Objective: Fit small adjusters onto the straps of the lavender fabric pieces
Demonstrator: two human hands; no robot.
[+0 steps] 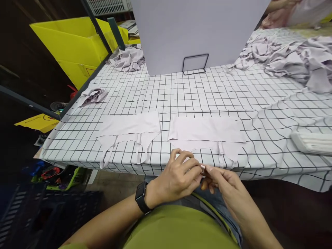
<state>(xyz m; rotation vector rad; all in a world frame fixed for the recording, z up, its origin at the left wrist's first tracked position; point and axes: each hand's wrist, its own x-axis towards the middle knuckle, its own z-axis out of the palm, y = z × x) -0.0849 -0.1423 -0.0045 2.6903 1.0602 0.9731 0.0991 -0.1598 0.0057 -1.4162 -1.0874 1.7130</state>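
Note:
Two pale lilac fabric pieces with narrow straps lie near the table's front edge, a left garment (131, 125) and a right garment (207, 128). Just below the right garment, my left hand (181, 174), with a black watch on its wrist, and my right hand (224, 180) meet at the table edge. Both have fingers pinched around a small pale strap end (202, 168), which shows between the fingertips. The fingers hide most of what is held. The right garment's strap (220, 148) hangs down close to my right hand.
The grid-patterned tablecloth (166, 91) carries a crumpled cloth (93, 95) at left and a fabric heap (293, 57) at right. A grey board (199, 31) stands at the back. A white device (312, 142) lies far right, and yellow bins (77, 45) stand at left.

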